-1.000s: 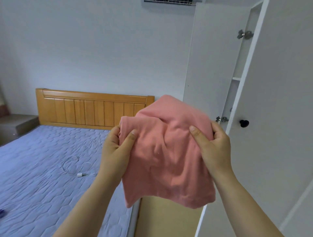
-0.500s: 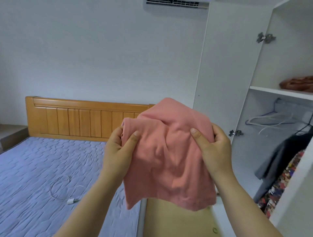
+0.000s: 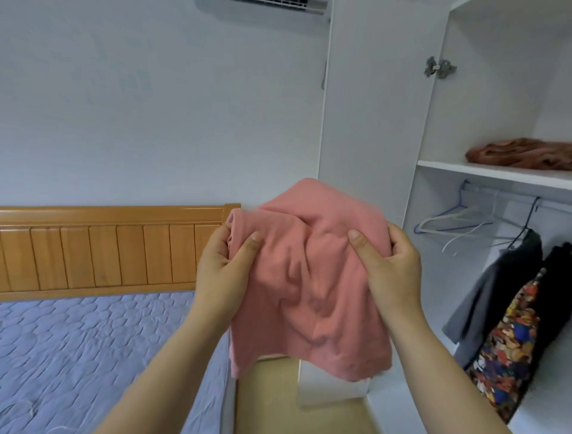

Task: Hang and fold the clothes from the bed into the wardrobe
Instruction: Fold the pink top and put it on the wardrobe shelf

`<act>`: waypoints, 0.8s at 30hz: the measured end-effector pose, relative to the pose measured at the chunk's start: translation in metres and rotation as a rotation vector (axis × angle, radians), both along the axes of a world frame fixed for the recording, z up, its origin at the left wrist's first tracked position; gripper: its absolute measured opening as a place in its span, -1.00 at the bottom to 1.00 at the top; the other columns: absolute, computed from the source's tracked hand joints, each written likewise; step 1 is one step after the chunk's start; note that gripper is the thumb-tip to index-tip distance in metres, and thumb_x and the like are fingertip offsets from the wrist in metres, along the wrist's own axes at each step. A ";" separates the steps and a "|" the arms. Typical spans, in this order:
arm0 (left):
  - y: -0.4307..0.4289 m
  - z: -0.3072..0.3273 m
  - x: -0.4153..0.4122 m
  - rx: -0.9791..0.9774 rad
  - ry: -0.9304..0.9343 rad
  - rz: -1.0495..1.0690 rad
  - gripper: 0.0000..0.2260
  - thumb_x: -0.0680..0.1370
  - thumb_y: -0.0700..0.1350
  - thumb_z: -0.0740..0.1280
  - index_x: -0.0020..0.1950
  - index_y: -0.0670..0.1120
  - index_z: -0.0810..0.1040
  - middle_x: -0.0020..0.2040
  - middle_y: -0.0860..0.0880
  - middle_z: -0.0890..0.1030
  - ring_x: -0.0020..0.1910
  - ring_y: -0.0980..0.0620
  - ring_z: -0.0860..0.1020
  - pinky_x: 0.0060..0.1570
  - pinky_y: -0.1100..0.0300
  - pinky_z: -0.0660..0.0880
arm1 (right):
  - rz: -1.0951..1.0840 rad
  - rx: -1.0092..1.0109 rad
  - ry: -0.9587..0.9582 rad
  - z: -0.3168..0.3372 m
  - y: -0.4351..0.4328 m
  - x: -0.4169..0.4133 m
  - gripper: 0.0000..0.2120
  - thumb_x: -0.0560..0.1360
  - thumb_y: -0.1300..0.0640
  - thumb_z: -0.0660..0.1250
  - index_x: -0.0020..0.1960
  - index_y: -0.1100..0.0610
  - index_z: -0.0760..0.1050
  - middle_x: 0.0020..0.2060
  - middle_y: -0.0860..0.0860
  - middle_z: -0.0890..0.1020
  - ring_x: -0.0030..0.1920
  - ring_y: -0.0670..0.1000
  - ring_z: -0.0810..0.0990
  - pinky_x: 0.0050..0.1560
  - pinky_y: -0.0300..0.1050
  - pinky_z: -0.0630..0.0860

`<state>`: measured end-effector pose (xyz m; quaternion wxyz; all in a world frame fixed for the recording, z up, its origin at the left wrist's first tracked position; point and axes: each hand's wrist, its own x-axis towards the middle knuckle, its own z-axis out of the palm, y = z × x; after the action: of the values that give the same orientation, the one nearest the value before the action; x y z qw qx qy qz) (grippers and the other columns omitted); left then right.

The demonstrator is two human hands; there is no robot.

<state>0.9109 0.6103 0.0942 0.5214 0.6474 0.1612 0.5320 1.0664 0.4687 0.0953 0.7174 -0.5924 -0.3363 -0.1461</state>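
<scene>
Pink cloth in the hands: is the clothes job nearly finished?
Done: a brown crumpled garment lies on the white wardrobe shelf, and grey, black and flowery clothes hang below it. In hand: the left hand and right hand grip the bundled pink fabric garment. Left: putting it inside the wardrobe. The visible part of the blue quilted bed shows no more clothes.

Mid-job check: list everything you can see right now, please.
wardrobe: one, white, door open, right
pink garment: one, pink, held up at centre
brown garment: one, brown, folded on shelf
hanging clothes: three, grey, black, multicoloured print, on rail
hangers: a few, white and blue, empty on rail
bed: one, blue cover, wooden headboard, left
air conditioner: one, white, top of wall
left hand: grips garment's left edge
right hand: grips garment's right edge
</scene>
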 end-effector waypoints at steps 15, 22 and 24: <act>0.065 0.024 0.224 0.058 0.005 -0.228 -0.90 0.55 -0.07 0.37 0.05 0.04 0.59 -0.06 0.11 0.67 -0.06 0.18 0.62 -0.12 0.30 0.49 | -0.233 0.044 0.028 0.021 0.031 0.187 -0.83 0.42 0.07 0.49 -0.01 -0.01 0.58 -0.13 -0.15 0.68 -0.09 -0.17 0.62 -0.05 -0.28 0.50; 0.088 0.030 0.333 0.071 0.022 -0.403 -0.88 0.54 -0.03 0.37 0.07 0.04 0.58 0.05 0.08 0.65 0.04 0.09 0.61 0.07 0.11 0.51 | -0.423 0.059 0.000 0.025 0.034 0.260 -0.84 0.43 0.08 0.48 -0.01 -0.01 0.58 -0.17 -0.27 0.65 -0.16 -0.30 0.59 -0.15 -0.44 0.45; 0.093 0.033 0.363 0.085 0.000 -0.478 -0.90 0.55 -0.04 0.37 0.05 0.04 0.58 -0.02 0.15 0.66 -0.01 0.15 0.62 -0.02 0.23 0.52 | -0.499 0.055 -0.022 0.028 0.033 0.278 -0.83 0.43 0.09 0.47 0.00 -0.01 0.58 -0.16 -0.31 0.65 -0.15 -0.32 0.58 -0.14 -0.46 0.44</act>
<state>1.2743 0.7032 0.1270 0.6047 0.6886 -0.0194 0.3998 1.3446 0.5012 0.1236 0.6714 -0.6357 -0.1832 -0.3341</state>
